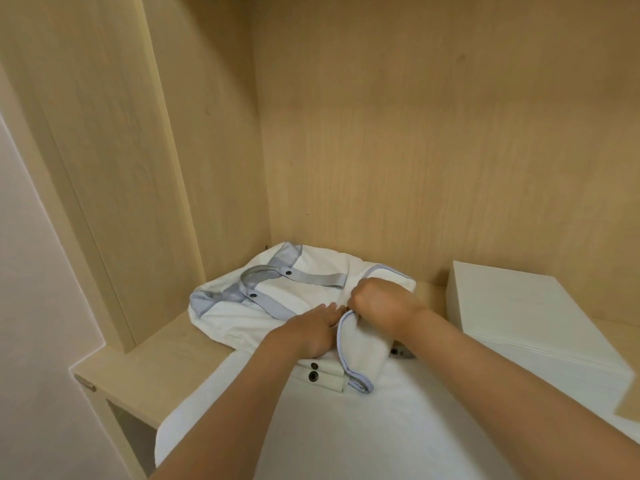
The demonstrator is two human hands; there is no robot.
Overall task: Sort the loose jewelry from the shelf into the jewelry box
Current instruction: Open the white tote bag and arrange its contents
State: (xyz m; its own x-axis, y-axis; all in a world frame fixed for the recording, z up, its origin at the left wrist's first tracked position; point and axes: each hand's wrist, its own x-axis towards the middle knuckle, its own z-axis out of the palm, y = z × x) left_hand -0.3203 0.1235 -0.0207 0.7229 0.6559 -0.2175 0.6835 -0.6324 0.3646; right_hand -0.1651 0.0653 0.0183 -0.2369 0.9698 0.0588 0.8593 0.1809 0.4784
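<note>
Nearest the camera, a white cloth spreads over the front edge of the wooden shelf. Both bare forearms reach forward above it and draw together toward the middle.

The left hand lies palm down, wrist low. Its fingers are straight and close together, pressed flat on a white garment. Just behind the heel of this hand, at the garment's near edge, sit two dark snap buttons on a folded white tab.

The right hand is just right of the left fingers, almost touching them. Its wrist is bent and the back of the hand is turned up. Its fingers are curled into a tight fist that grips the upper end of a white flap with pale blue trim. The flap hangs from the fist down toward the snaps.

Beyond the left fingers, the garment lies bunched on the shelf, crossed by grey straps with small dark snaps.

Right of the right fingers, and apart from them, a white box stands on the shelf with its lid down.

Farthest off, the pale wood back panel and side panel meet in a corner behind the garment.
</note>
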